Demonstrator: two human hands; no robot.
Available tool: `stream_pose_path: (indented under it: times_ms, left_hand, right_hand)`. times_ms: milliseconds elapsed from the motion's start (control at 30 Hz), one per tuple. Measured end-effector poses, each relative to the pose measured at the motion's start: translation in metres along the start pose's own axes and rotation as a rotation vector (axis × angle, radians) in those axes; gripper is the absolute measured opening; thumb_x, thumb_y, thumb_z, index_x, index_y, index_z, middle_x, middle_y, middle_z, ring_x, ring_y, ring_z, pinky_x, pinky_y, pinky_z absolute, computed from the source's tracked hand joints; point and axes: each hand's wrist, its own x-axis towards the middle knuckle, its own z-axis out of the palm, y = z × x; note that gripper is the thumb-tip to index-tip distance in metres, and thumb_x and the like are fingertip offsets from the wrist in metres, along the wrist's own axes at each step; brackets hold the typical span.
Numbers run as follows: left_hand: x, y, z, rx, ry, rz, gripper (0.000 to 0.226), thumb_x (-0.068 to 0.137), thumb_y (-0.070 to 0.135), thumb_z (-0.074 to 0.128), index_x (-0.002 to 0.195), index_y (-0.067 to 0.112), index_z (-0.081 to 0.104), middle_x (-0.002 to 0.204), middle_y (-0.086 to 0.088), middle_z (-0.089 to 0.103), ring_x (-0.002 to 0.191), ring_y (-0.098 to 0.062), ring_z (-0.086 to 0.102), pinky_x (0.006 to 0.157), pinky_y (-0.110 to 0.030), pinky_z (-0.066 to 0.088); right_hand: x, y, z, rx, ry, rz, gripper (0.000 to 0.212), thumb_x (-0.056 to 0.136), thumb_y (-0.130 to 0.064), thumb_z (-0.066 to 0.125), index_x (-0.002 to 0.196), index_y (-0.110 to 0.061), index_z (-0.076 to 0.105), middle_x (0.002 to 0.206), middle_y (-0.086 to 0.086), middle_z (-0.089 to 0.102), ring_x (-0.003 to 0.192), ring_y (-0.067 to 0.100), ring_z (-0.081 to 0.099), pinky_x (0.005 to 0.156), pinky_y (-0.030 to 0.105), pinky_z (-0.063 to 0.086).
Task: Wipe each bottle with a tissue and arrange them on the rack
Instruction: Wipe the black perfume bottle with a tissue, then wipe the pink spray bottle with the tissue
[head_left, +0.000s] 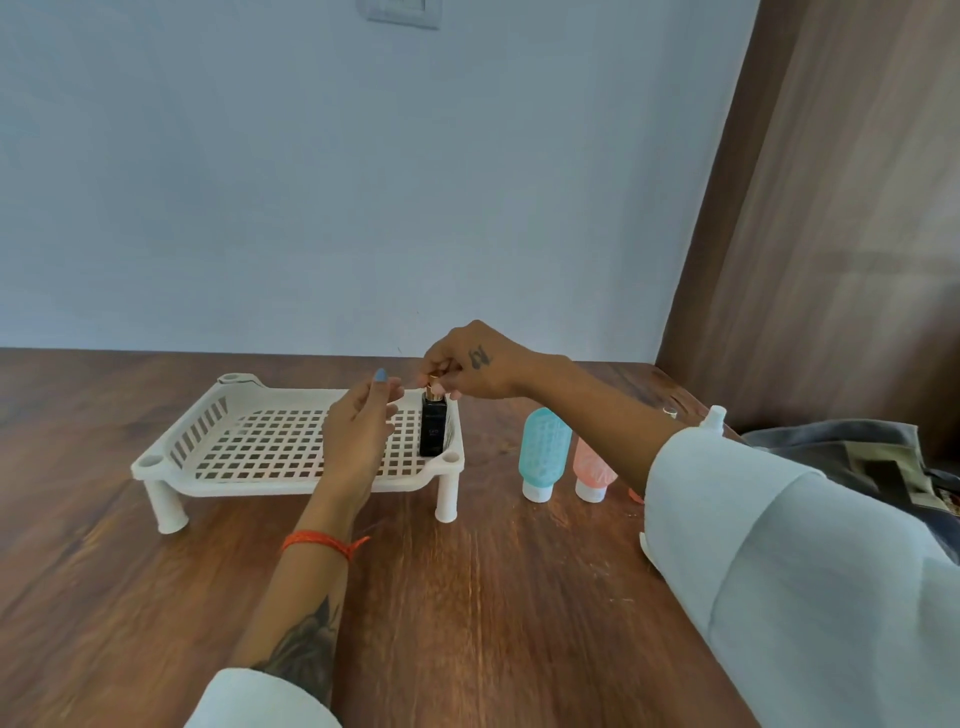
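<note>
A small black bottle (434, 428) with a gold top stands upright in the right front corner of the white lattice rack (208, 441). My right hand (470, 364) pinches the bottle's gold top from above. My left hand (358, 431) hovers over the rack just left of the bottle, fingers relaxed and holding nothing. A teal bottle (543, 452) and a pink bottle (592, 467) stand cap-down on the table to the right of the rack. A white bottle top (714, 418) shows behind my right sleeve. No tissue is visible.
The rack stands on short legs on a brown wooden table (467, 597). A grey bag (857, 457) lies at the table's right edge against a wooden panel. A pale wall runs along the back.
</note>
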Motion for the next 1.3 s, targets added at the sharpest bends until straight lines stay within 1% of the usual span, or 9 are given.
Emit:
stream_pose_path:
  times_ms: [200,500,567,667,767,867,1067,1200,1300]
  left_hand:
    - [-0.002,0.002,0.0,-0.001,-0.001,0.0,0.024,0.098,0.039,0.043,0.091,0.028,0.064,0.096,0.008,0.065,0.101,-0.02,0.062,0.092,-0.039,0.05]
    - [-0.006,0.004,0.001,0.055,0.039,0.058,0.023,0.096,0.043,0.044,0.091,0.03,0.062,0.097,0.01,0.065,0.097,-0.014,0.062,0.095,-0.038,0.047]
    - [-0.01,0.009,0.002,0.072,0.05,0.102,0.022,0.096,0.044,0.045,0.089,0.031,0.062,0.09,0.014,0.064,0.093,-0.012,0.061,0.09,-0.034,0.046]
    - [-0.018,0.021,0.004,0.123,0.1,0.217,0.027,0.095,0.041,0.049,0.113,0.027,0.062,0.112,0.01,0.064,0.104,-0.009,0.058,0.089,-0.018,0.043]
    - [-0.031,0.038,0.011,0.104,0.109,0.362,0.028,0.095,0.034,0.051,0.12,0.026,0.058,0.114,0.019,0.056,0.096,0.015,0.053,0.078,0.005,0.036]
    - [-0.041,0.048,0.025,0.074,0.093,0.435,0.03,0.093,0.033,0.053,0.12,0.022,0.06,0.114,0.015,0.057,0.092,0.025,0.051,0.076,0.005,0.037]
    - [-0.08,0.058,0.079,0.084,-0.152,0.509,0.024,0.091,0.014,0.059,0.114,0.023,0.062,0.107,0.018,0.062,0.096,0.017,0.057,0.078,-0.002,0.043]
    - [-0.107,0.044,0.11,0.168,-0.297,0.526,0.029,0.083,0.049,0.053,0.111,0.04,0.056,0.117,0.014,0.062,0.104,-0.003,0.06,0.085,-0.014,0.047]
    - [-0.118,0.026,0.123,0.224,-0.334,0.508,0.026,0.088,0.044,0.057,0.113,0.038,0.057,0.118,0.018,0.058,0.106,-0.005,0.059,0.082,-0.006,0.046]
  right_hand:
    - [0.001,-0.002,0.003,-0.02,-0.023,0.007,0.024,0.086,-0.007,0.059,0.108,-0.008,0.068,0.099,0.009,0.069,0.089,0.022,0.062,0.083,0.034,0.049]
    - [-0.008,-0.001,0.005,0.058,0.029,0.032,0.043,0.087,-0.021,0.064,0.127,-0.012,0.055,0.119,0.008,0.062,0.103,0.017,0.058,0.083,0.021,0.041]
    - [-0.013,0.001,0.002,0.1,0.072,0.05,0.045,0.086,-0.024,0.065,0.128,-0.013,0.054,0.118,0.009,0.063,0.101,0.018,0.059,0.088,0.026,0.045]
    - [-0.026,0.007,-0.004,0.154,0.156,0.064,0.045,0.087,-0.029,0.064,0.128,-0.014,0.054,0.118,0.009,0.062,0.099,0.018,0.061,0.088,0.026,0.046]
    - [-0.049,0.02,-0.016,0.189,0.258,0.068,0.045,0.086,-0.031,0.066,0.126,-0.015,0.055,0.114,0.006,0.064,0.092,0.014,0.063,0.086,0.025,0.049]
    - [-0.081,0.034,-0.031,0.211,0.374,0.08,0.042,0.085,-0.03,0.067,0.124,-0.016,0.058,0.11,0.003,0.066,0.091,0.011,0.063,0.083,0.021,0.051]
    - [-0.149,0.069,-0.048,0.204,0.598,0.235,0.038,0.086,-0.026,0.066,0.122,-0.016,0.06,0.111,0.002,0.065,0.097,0.011,0.061,0.087,0.024,0.052]
    - [-0.183,0.102,-0.04,0.158,0.72,0.421,0.036,0.087,-0.023,0.065,0.121,-0.014,0.06,0.116,0.003,0.063,0.104,0.015,0.06,0.091,0.028,0.05]
    - [-0.199,0.126,-0.025,0.059,0.612,0.556,0.039,0.088,-0.023,0.063,0.126,-0.016,0.056,0.128,0.004,0.058,0.115,0.021,0.054,0.101,0.035,0.043]
